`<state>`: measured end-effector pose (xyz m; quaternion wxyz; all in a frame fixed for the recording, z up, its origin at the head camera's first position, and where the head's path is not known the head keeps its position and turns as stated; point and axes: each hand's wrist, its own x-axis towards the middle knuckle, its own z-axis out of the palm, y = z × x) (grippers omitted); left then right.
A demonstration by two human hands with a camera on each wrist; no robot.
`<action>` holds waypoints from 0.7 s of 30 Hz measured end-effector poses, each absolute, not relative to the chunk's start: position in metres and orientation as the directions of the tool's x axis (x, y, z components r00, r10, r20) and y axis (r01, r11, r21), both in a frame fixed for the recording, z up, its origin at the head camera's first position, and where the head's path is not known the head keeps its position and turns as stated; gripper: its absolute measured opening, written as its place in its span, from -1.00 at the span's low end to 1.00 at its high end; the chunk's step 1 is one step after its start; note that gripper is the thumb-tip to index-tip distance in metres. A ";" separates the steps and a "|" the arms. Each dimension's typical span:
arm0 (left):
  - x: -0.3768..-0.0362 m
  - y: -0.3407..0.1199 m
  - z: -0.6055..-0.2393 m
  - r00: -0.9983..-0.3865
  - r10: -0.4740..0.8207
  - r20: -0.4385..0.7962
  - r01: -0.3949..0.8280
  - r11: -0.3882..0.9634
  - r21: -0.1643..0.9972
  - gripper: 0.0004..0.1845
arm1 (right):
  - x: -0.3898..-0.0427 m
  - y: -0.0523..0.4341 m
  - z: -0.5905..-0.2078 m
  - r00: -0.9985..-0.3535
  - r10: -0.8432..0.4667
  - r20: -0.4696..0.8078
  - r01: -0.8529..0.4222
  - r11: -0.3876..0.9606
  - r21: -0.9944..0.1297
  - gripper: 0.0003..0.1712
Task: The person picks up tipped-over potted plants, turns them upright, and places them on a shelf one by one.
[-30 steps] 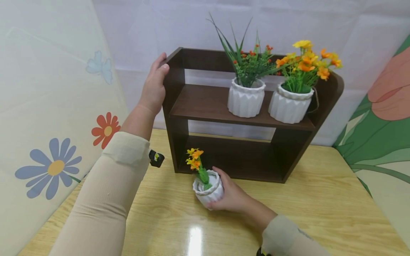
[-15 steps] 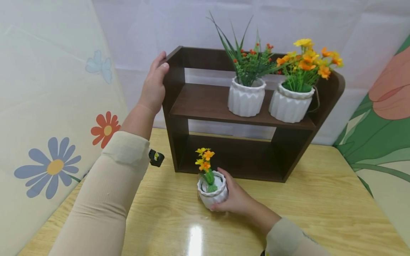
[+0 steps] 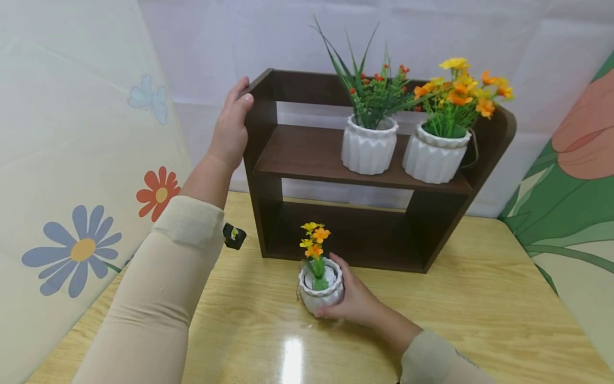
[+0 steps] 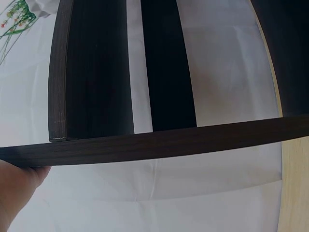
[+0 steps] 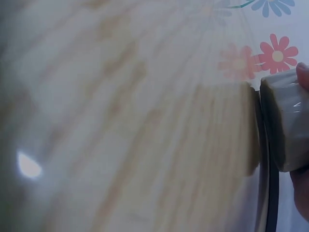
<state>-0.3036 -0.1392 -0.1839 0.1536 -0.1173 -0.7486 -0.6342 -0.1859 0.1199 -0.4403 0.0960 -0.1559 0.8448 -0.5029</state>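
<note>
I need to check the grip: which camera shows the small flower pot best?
The head view: the whole small flower pot shows, upright on the table, held by the right hand. The right wrist view shows only a blurred edge; the left wrist view shows none.

A pale wooden table [image 3: 479, 314] fills the lower half of the head view, glossy, with a bright glare spot at bottom centre. Standing on it at centre frame is a dark brown shelf unit [image 3: 364, 170], its back against the white wall. On the shelf's middle board, upper centre, sit two white ribbed pots side by side: one with green spiky leaves and red berries [image 3: 368, 145], and to its right one with orange and yellow flowers [image 3: 435, 157]. On the tabletop just in front of the shelf rests a small white pot [image 3: 320, 288] with yellow-orange blooms.
</note>
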 end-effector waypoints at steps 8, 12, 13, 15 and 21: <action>-0.305 -0.139 -0.184 -0.925 -0.023 0.379 0.371 0.161 0.915 -0.44 | -0.185 0.122 -0.443 -0.937 -0.349 -0.019 -0.144 0.435 -0.889 0.45; -0.304 -0.139 -0.184 -0.928 -0.022 0.373 0.364 0.168 0.916 -0.44 | -0.184 0.123 -0.444 -0.937 -0.348 -0.029 -0.132 0.429 -0.893 0.45; -0.304 -0.139 -0.184 -0.928 -0.021 0.371 0.363 0.167 0.917 -0.44 | -0.184 0.123 -0.444 -0.937 -0.348 -0.028 -0.132 0.428 -0.894 0.45; -0.304 -0.140 -0.184 -0.929 -0.019 0.370 0.362 0.170 0.917 -0.44 | -0.183 0.123 -0.444 -0.938 -0.346 -0.022 -0.137 0.427 -0.894 0.45; -0.304 -0.140 -0.184 -0.929 -0.021 0.369 0.359 0.181 0.916 -0.44 | -0.182 0.124 -0.447 -0.941 -0.338 -0.004 -0.148 0.422 -0.895 0.44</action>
